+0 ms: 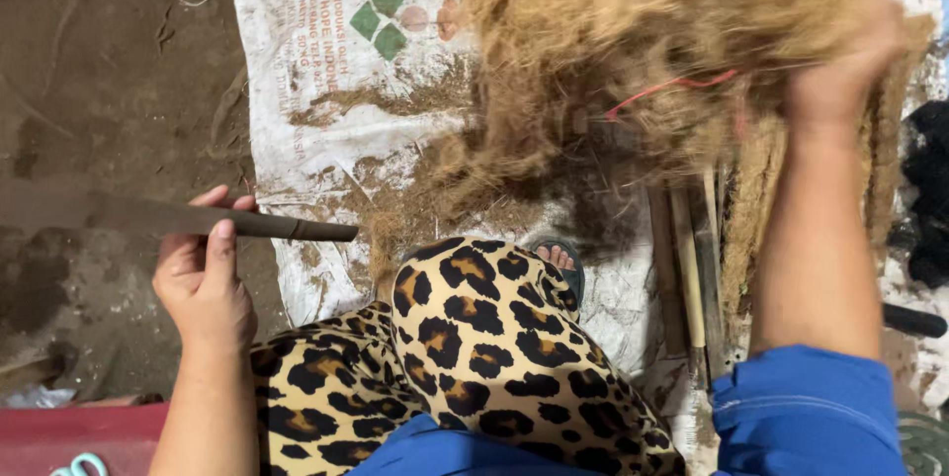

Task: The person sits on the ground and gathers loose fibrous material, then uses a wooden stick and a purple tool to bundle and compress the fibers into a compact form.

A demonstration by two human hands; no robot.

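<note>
So, quick notes on working this one:

Left hand (203,283): fingers wrapped shut round the handle end of a long dark blade (148,216), thumb lying along the top. Flat of the blade runs out past the knuckles, blurred, so I can't tell where the tip is.

Right hand (840,66): raised, closed into the fibre (633,51), a big tan shaggy bundle hanging out from the grip. How tight the fingers are is hidden in the fluff.

Red string (672,87): runs through the bundle just beside the right-hand grip.

Sack (326,71): white, spread under the bundle, loose strands littered on it.

Knee (484,328): in leopard print, between the two hands, toes (559,257) just beyond it.

Tip: I'd keep the blade edge angled away from the knee and toes, and hold the bundle close to the string so the strands stay together.
</note>
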